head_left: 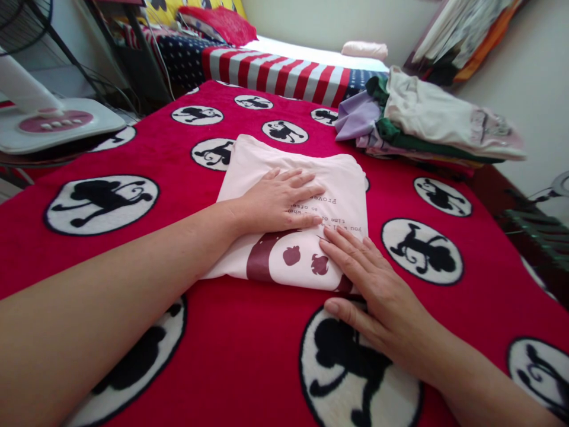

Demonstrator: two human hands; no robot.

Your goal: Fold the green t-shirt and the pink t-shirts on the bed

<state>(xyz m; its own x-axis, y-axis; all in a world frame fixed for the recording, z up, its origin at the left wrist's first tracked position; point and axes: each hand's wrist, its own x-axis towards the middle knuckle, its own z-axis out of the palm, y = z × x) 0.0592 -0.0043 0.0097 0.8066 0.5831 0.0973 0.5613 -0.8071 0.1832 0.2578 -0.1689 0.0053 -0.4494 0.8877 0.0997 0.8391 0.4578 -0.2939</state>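
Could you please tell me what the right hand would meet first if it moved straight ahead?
Most likely the left hand, near its thumb, though the exact depth is unclear.

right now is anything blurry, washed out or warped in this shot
Head view: the fan leans, likely lens stretch; head view: the far white sheet looks washed out; head view: the clothes pile is soft, and print on the shirt is only partly legible.

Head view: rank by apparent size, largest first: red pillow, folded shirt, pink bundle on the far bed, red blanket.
1. Red blanket
2. Folded shirt, partly covered
3. Red pillow
4. Pink bundle
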